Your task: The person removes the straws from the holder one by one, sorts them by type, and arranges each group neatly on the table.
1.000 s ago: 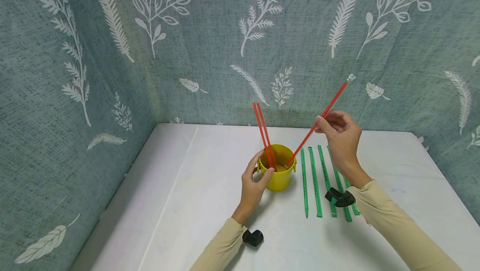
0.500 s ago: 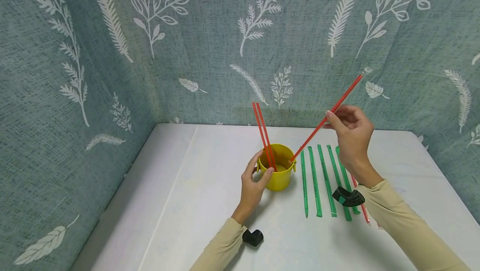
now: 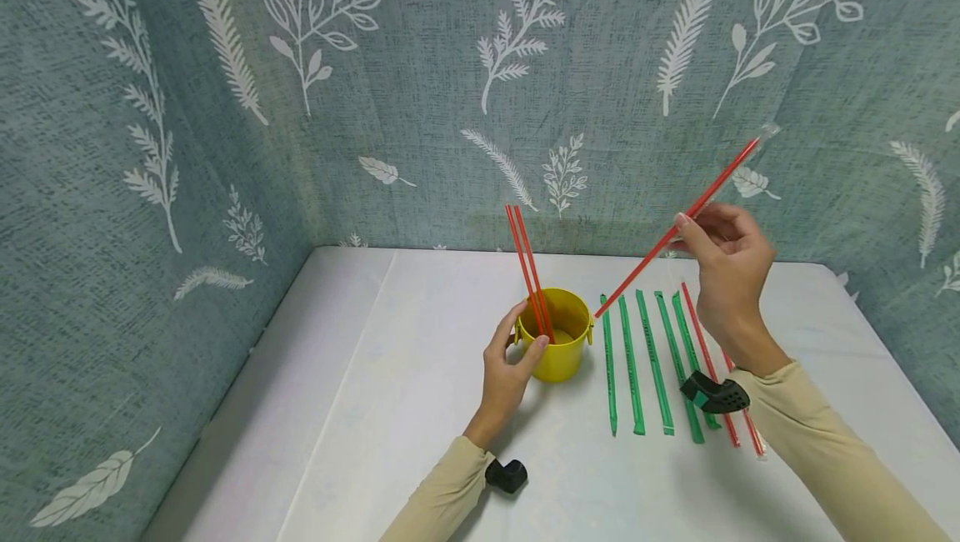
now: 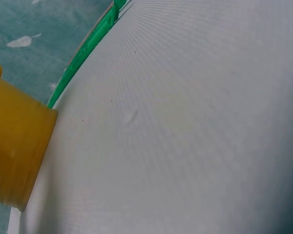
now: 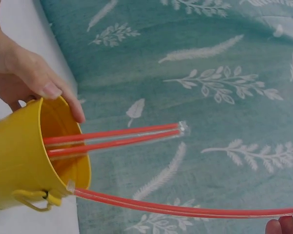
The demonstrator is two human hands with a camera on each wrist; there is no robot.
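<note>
In the head view my left hand [image 3: 502,371] grips the left side of a small yellow bucket [image 3: 561,365], thumb and forefinger at the rim. Two red straws [image 3: 523,271] in clear wrappers lean inside it. My right hand [image 3: 731,279], up and to the right, pinches another wrapped red straw [image 3: 720,180] near its middle. This straw slants, its low end beside the bucket's right rim. The right wrist view has the wrapped tip of the held straw [image 5: 185,210] overlapping the rim, below the two straws [image 5: 112,132] standing in the bucket.
Right of the bucket, several green-wrapped straws [image 3: 631,375] lie side by side on the white table [image 3: 420,342]. Two red straws [image 3: 699,329] lie at that row's right end, partly behind my right wrist. A leaf-patterned green cloth [image 3: 420,67] hangs behind the table.
My right hand has moved right and slightly up with its straw, whose low end has gone from inside the bucket to beside the right rim. The left hand stays on the bucket.
</note>
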